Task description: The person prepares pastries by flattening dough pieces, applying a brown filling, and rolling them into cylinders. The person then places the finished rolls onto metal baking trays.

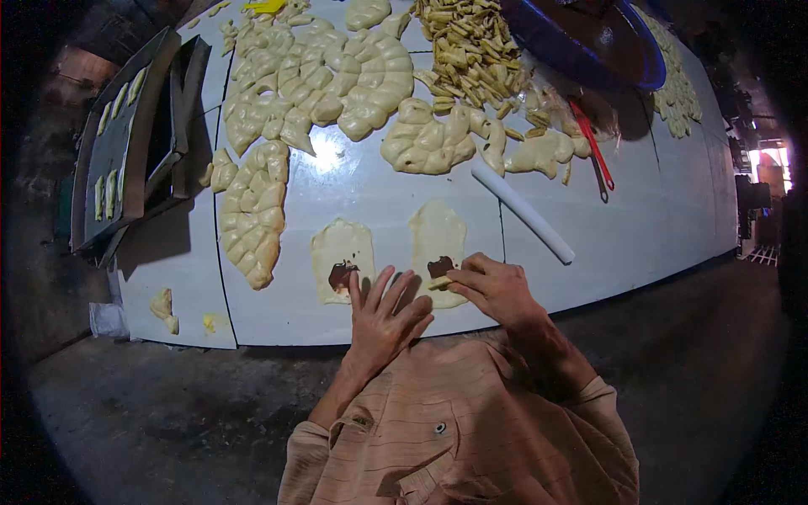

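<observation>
Two flattened dough sheets lie side by side near the table's front, the left one [331, 241] and the right one [437, 230], each with a dark brown filling patch. My left hand [383, 316] has its fingers spread over the lower right of the left sheet, the tips by its filling [343, 273]; it holds nothing visible. My right hand [497, 295] grips a pale yellow strip [440, 282] at the lower edge of the right sheet's filling [440, 266]. A white rolling pin [522, 210] lies diagonally to the right of the sheets.
Dough portions [337, 71] cover the back and left [252, 206]. Pale sliced pieces [463, 46], a blue basin [631, 59] and a red-handled utensil [593, 143] are at the back right, more dough [677, 93] at far right. Stacked trays [122, 177] with dough strips sit at left.
</observation>
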`<state>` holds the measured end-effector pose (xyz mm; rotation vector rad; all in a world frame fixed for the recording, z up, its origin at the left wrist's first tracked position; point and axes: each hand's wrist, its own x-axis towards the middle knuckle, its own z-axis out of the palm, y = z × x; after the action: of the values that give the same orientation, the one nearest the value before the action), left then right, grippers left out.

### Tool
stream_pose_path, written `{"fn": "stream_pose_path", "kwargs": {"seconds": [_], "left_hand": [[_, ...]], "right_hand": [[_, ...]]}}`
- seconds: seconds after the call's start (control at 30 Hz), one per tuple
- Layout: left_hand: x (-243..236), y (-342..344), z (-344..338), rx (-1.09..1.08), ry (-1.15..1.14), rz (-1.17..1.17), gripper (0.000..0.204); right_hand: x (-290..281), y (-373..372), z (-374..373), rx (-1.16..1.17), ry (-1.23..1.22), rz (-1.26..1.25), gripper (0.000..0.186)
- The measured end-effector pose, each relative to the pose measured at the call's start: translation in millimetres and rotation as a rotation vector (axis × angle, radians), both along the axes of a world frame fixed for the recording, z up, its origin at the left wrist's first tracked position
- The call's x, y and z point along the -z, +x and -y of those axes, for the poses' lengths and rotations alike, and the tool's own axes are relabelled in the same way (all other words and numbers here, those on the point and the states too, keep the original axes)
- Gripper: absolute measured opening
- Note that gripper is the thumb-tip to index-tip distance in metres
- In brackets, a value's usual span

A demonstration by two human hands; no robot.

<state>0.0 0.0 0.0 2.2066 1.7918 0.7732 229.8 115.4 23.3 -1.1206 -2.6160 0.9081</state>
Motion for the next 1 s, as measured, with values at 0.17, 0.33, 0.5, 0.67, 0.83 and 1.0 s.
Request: {"fn": "stream_pose_path", "kwargs": {"seconds": [0.17,0.33,0.5,0.67,0.83,1.0], "left_hand": [[-2,4,-7,0.088,-0.021,0.013,0.026],[-6,10,-14,0.128,-0.046,0.054,0.022],[-12,10,-19,0.15,-0.061,0.067,0.015],[-19,3,-34,-0.084,-0.146,0.152,0.014],[-16,4,-44,-0.14,-0.195,-0.009,0.022],[-17,-1,-44,0.009,-0.132,0.022,0.037]], "right_hand": [[-18,13,7,0.053,-0.051,-0.162,0.03],[-2,23,22,-0.038,0.082,-0.022,0.023],[7,22,20,-0.021,0.033,-0.149,0.013],[-6,14,6,0.293,-0.307,-0.245,0.017],[-4,-3,-3,0.213,-0.095,-0.049,0.017],[-21,-4,-6,0.254,-0.077,-0.141,0.029]]}}
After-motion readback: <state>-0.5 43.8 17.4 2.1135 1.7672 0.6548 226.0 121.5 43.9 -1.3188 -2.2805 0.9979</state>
